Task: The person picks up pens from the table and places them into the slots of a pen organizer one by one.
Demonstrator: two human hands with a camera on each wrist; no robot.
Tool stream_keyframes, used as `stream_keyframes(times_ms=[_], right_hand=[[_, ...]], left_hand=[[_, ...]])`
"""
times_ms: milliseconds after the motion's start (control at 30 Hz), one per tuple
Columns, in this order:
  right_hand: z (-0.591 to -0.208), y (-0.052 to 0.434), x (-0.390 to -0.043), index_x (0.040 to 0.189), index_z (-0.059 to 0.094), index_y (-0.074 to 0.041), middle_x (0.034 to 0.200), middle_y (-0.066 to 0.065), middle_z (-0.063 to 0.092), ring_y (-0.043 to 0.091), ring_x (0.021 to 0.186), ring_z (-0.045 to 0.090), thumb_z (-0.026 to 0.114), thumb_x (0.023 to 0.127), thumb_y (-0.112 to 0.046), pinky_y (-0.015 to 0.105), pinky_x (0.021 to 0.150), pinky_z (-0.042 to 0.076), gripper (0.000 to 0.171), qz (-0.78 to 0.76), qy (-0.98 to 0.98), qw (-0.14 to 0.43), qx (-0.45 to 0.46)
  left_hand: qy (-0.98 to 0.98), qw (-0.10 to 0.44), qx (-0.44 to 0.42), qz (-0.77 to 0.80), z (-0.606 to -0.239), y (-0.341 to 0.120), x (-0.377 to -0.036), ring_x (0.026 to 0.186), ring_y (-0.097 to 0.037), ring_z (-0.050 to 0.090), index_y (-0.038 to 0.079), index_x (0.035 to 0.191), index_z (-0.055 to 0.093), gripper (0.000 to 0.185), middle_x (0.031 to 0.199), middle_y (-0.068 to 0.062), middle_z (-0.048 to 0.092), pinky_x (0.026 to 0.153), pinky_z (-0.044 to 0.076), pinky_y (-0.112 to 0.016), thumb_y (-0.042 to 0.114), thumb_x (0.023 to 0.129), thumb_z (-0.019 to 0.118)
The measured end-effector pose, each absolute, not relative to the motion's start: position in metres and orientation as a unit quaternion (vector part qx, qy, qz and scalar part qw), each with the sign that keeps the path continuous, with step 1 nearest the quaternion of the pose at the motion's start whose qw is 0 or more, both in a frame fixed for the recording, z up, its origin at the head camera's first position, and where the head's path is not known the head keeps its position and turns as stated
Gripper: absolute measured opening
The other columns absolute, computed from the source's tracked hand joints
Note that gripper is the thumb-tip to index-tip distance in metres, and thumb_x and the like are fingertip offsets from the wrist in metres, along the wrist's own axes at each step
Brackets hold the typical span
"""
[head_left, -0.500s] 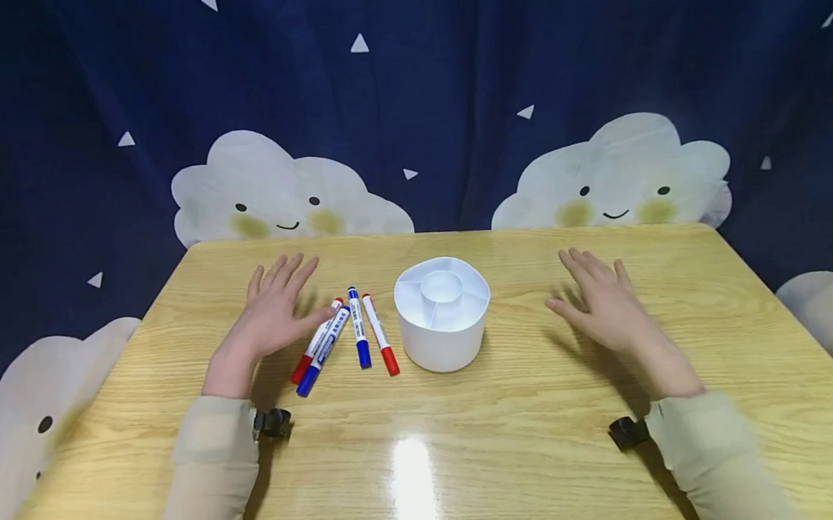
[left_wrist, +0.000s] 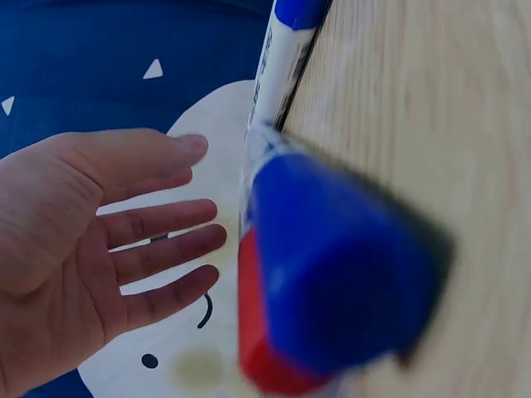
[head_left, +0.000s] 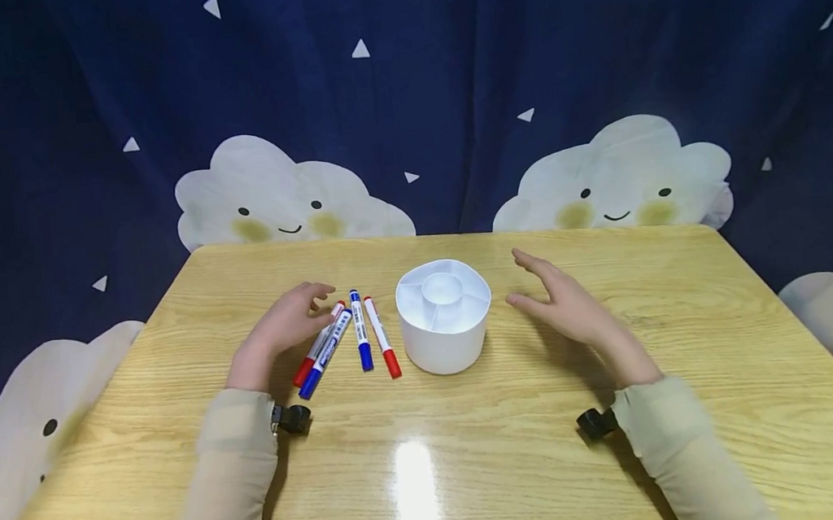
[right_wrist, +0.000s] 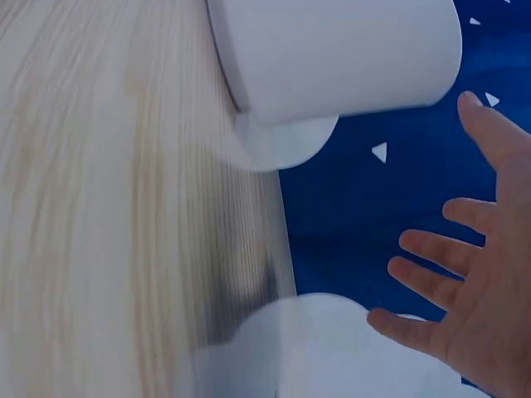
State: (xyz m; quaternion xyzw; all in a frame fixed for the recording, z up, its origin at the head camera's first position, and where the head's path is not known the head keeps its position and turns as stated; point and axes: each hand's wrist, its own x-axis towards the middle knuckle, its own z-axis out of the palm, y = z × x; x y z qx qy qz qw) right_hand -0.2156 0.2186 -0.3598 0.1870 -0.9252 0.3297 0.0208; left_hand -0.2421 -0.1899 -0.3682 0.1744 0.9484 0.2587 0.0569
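A: From the head view, the left hand is hanging over the near ends of four markers lying on the desk: a red marker and a blue marker side by side and touching, then a second blue marker and a second red marker fanning out toward the white holder. Its fingers are bending loosely, gripping nothing.

B: And the right hand?

A: It is hovering just right of the holder, fingers apart and straight, not touching it. The holder is standing upright, with a round middle well and compartments around it, all looking bare.

B: What is the left wrist view giving?

A: The palm of the left hand is facing the markers with fingers spread; a blue cap is filling the frame, blurred, with red just under it.

B: The right wrist view?

A: The right hand is lying open near the holder's wall, clear of it.

B: What are the risks?

A: I judge that, with the two markers lying tight together, the fingers could drag both at once or roll one off across the glossy desk. The holder looks light, so a nudge from the right hand could slide or tip it.
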Motion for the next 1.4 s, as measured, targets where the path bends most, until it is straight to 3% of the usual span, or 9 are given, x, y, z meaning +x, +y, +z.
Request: stream_keyframes(times_ms=[267, 633, 833, 933, 1200, 1400], right_hand=[[-0.361, 0.201, -0.219, 0.144, 0.025, -0.021, 0.141, 0.01, 0.037, 0.031, 0.127, 0.038, 0.06, 0.085, -0.039, 0.052, 0.1, 0.033, 0.071, 0.385, -0.891, 0.005, 0.241], [-0.365, 0.195, -0.219, 0.141, 0.031, -0.024, 0.139, 0.006, 0.041, 0.028, 0.126, 0.04, 0.064, 0.083, -0.033, 0.048, 0.098, 0.037, 0.068, 0.417, -0.864, 0.002, 0.282], [-0.34, 0.181, -0.2, 0.139, 0.034, -0.004, 0.14, 0.014, 0.038, 0.033, 0.127, 0.036, 0.065, 0.083, -0.015, 0.051, 0.098, 0.037, 0.064, 0.434, -0.852, -0.021, 0.294], [-0.336, 0.179, -0.197, 0.138, 0.034, -0.001, 0.141, 0.015, 0.037, 0.032, 0.127, 0.036, 0.064, 0.083, -0.013, 0.051, 0.098, 0.037, 0.064, 0.436, -0.851, -0.028, 0.292], [-0.348, 0.179, -0.201, 0.14, 0.032, -0.008, 0.14, 0.011, 0.038, 0.032, 0.122, 0.043, 0.064, 0.084, -0.015, 0.053, 0.097, 0.037, 0.065, 0.473, -0.832, -0.048, 0.286], [-0.367, 0.183, -0.212, 0.14, 0.032, -0.022, 0.137, 0.006, 0.041, 0.027, 0.121, 0.045, 0.065, 0.083, -0.016, 0.044, 0.091, 0.045, 0.066, 0.507, -0.816, -0.056, 0.272]], left_hand=[[0.953, 0.071, 0.171, 0.239, -0.371, -0.175, -0.249, 0.101, -0.032, 0.055, -0.003, 0.128, 0.046, 0.044, 0.117, -0.023, 0.055, 0.087, 0.045, -0.046, 0.009, 0.086, 0.053], [0.966, 0.091, 0.133, 0.202, -0.371, -0.166, -0.252, 0.096, -0.032, 0.053, -0.003, 0.127, 0.048, 0.044, 0.116, -0.024, 0.052, 0.087, 0.043, -0.046, 0.003, 0.083, 0.047], [0.969, 0.084, 0.123, 0.198, -0.374, -0.163, -0.253, 0.084, -0.027, 0.05, -0.002, 0.123, 0.051, 0.042, 0.112, -0.023, 0.05, 0.077, 0.044, -0.041, 0.003, 0.082, 0.048], [0.97, 0.077, 0.117, 0.197, -0.377, -0.163, -0.254, 0.084, -0.027, 0.049, -0.002, 0.122, 0.052, 0.04, 0.112, -0.022, 0.051, 0.077, 0.044, -0.041, 0.004, 0.082, 0.048], [0.969, 0.044, 0.105, 0.221, -0.374, -0.163, -0.252, 0.088, -0.028, 0.05, -0.002, 0.122, 0.051, 0.04, 0.111, -0.02, 0.053, 0.082, 0.044, -0.043, 0.005, 0.082, 0.051], [0.964, 0.001, 0.097, 0.247, -0.366, -0.162, -0.252, 0.084, -0.027, 0.048, 0.001, 0.124, 0.049, 0.04, 0.11, -0.017, 0.052, 0.077, 0.044, -0.04, 0.011, 0.086, 0.054]])
